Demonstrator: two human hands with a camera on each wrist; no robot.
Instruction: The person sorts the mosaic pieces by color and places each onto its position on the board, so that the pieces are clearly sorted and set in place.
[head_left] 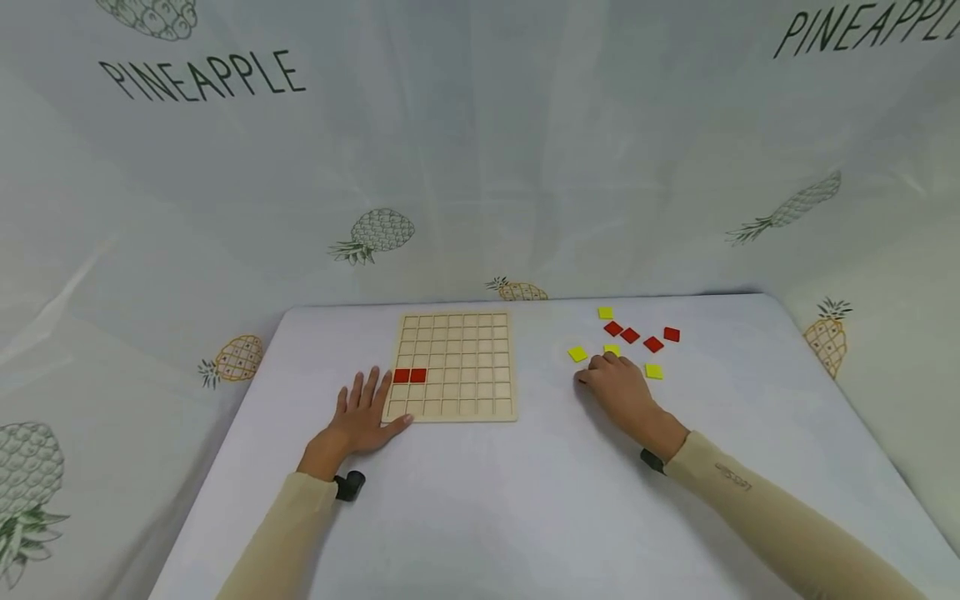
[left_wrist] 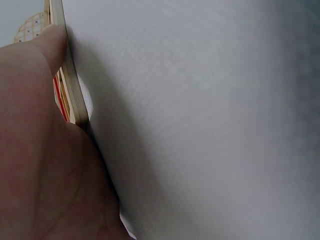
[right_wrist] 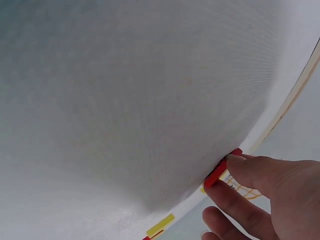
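Note:
A pale wooden grid board (head_left: 472, 392) lies on the white table, with two red square tiles (head_left: 418, 376) side by side in cells at its left edge. My left hand (head_left: 358, 423) rests flat at the board's lower left corner, fingers spread. Its thumb (left_wrist: 52, 45) lies over the board's near edge in the left wrist view. Right of the board, my right hand (head_left: 621, 393) pinches a red tile (right_wrist: 218, 171) between thumb and fingers, close over the table. In the head view that tile is mostly hidden by the fingers.
Several loose red tiles (head_left: 630, 335) and yellow tiles (head_left: 654, 372) lie scattered beyond and around the right hand. One yellow tile (head_left: 611, 349) sits partly behind its knuckles. A pineapple-printed cloth (head_left: 637, 208) hangs behind the table's back edge.

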